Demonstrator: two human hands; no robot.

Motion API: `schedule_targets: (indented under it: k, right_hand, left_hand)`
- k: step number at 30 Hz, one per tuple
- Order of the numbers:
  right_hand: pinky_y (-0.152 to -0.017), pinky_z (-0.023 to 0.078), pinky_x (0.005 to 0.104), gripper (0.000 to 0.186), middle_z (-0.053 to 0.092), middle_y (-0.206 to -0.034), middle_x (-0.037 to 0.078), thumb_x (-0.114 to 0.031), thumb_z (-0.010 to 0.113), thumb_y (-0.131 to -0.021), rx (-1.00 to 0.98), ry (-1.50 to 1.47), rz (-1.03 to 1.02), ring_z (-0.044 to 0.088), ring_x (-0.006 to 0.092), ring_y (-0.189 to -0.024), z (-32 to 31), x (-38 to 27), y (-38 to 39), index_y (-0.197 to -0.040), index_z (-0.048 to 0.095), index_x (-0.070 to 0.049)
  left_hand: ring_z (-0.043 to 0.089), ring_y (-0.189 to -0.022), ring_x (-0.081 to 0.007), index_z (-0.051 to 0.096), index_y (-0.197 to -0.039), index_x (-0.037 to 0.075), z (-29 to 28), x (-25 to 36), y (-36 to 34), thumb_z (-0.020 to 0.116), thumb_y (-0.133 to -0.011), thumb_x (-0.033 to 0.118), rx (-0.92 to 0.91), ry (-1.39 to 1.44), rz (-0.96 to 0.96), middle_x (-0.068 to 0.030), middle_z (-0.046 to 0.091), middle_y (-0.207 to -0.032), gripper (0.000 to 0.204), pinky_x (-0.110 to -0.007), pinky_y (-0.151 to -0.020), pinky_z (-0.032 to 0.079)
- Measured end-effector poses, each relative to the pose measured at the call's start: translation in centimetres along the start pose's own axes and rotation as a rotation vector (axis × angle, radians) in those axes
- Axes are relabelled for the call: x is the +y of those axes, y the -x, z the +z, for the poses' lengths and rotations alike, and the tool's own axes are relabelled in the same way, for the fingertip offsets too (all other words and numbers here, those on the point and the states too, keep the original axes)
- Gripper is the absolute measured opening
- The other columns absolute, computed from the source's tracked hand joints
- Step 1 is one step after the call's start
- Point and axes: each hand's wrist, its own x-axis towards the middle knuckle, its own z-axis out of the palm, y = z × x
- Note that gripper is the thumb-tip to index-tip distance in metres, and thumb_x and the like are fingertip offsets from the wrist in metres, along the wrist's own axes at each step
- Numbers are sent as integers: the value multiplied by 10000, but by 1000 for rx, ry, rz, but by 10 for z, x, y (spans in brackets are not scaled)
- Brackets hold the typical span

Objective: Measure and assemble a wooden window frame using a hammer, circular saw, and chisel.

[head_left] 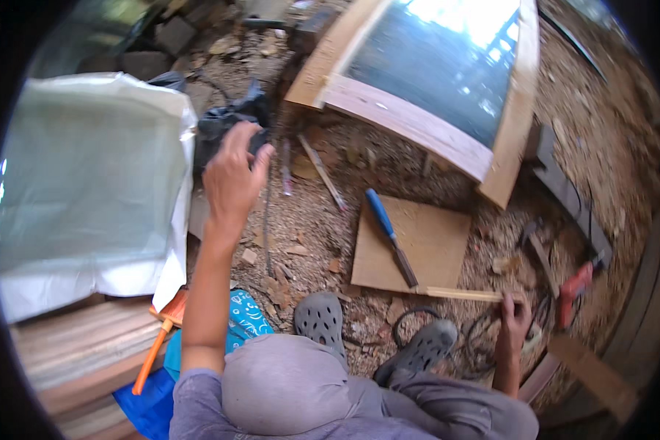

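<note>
My left hand (235,172) is stretched out over the ground, its thumb apart from the fingers and nothing in it. Just beyond it lies a crumpled black plastic bag (224,123). Low on the right, my right hand (517,317) pinches the end of a thin pale wooden strip (462,294). The strip's other end reaches the near edge of a square brown board (436,238). A blue-handled chisel (380,214) lies slantwise across that board, its blade end close to the strip.
A wooden frame (411,121) with a glass pane stands at the far right. Left, a glass sheet (95,183) on white wrapping lies above stacked planks (88,359). An orange-handled brush (154,352) is nearby. A red power tool (573,293) and cables lie right, among wood chips.
</note>
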Motion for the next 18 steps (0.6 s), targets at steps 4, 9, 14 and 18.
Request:
schedule_targets:
  k: [4,9,14,18]
  right_hand:
    - [-664,542,264,188,692,-852,57,-175,641,-1009,-289,-32,26,663,113,-766,39,-7,-6,-1071,692,-5]
    - [-680,506,250,224,705,-848,64,-196,663,-1004,-451,-86,74,644,110,-765,72,-4,-3,-1097,681,6]
    - [-672,500,242,218,707,-849,71,-176,664,-1000,-446,-216,167,638,103,-749,73,17,3,-1104,679,15]
    - [-628,495,236,212,693,-850,52,-143,681,-985,-412,-267,209,616,84,-718,80,27,1,-1120,672,20]
  left_hand:
    - [739,-873,-238,648,-1269,86,50,76,94,699,-951,330,-559,663,200,-113,703,-1224,404,-361,-806,581]
    - [737,-920,-267,700,-1184,35,67,119,168,622,-1013,351,-974,843,152,-139,747,-1060,367,-353,-805,568]
    - [730,-843,-158,731,-1104,9,74,116,179,647,-1010,272,-1088,924,-121,-86,766,-903,292,-328,-750,555]
    - [691,-814,-117,730,-1100,-8,76,99,179,668,-995,231,-1079,845,-199,-78,763,-900,268,-304,-728,540]
